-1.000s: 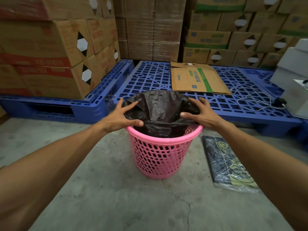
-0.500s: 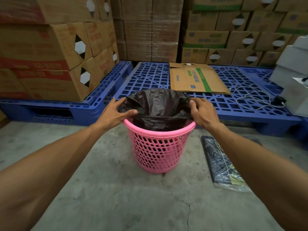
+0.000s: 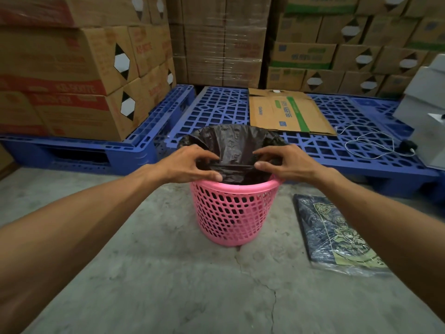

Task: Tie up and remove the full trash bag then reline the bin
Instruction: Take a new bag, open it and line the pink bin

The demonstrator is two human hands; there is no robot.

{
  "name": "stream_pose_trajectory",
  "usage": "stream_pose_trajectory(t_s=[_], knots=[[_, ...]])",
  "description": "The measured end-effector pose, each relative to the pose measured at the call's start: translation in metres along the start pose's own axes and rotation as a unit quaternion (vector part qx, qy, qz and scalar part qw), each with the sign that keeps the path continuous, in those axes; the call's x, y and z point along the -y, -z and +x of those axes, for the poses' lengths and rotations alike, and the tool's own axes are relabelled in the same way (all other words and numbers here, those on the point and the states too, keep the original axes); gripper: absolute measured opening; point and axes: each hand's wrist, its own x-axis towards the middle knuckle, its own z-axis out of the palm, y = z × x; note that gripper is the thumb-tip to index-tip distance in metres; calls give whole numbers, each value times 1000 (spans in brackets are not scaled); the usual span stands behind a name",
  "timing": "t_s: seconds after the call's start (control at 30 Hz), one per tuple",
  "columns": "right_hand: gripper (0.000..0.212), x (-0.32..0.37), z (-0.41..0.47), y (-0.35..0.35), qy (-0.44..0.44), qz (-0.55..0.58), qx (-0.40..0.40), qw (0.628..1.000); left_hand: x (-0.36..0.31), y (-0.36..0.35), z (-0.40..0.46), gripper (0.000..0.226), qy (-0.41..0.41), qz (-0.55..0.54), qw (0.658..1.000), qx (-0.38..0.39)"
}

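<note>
We have both hands on the black trash bag (image 3: 231,145), which sits in the pink lattice bin (image 3: 232,213) on the concrete floor (image 3: 168,285); the bag's mouth stands up above the bin's rim, open and crumpled; our left hand (image 3: 190,165) pinches the near edge of the bag between thumb and curled fingers at the rim's left side, and our right hand (image 3: 286,162) does the same at the right side, so the plastic is drawn taut between the 2 grips; the bin stands just in front of a blue plastic pallet (image 3: 337,150), near its front edge, with bare floor open toward us and to the left; to the right of the bin, apart from it, a flat pack of dark bags (image 3: 334,235) lies on the floor; a crack (image 3: 273,302) runs through the concrete below the bin; a flattened cardboard box (image 3: 289,114) and a thin white cable (image 3: 370,143) rest on the pallet behind; a 2nd blue pallet (image 3: 96,153) at left carries stacked cartons (image 3: 72,75), and more cartons wall the back.
</note>
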Motion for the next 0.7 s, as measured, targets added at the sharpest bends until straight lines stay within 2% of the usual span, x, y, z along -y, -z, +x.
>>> stream_pose_trajectory(t_s=[0.13,0.27,0.47,0.6,0.7], knots=[[37,2,-3,2,-11,14,-7,1000,-3,4,-9,81,7,-40,999,3],[43,4,-8,6,-14,62,-5,998,1,6,-11,78,-5,-49,999,-14],[45,9,-22,12,-17,99,40,994,1,4,-12,58,-39,-67,996,-39],[53,3,-31,7,11,124,1,992,0,0,-15,68,-53,-88,993,-63],[49,5,-33,-1,34,149,-36,988,0,-3,-17,64,-55,-84,991,-89]])
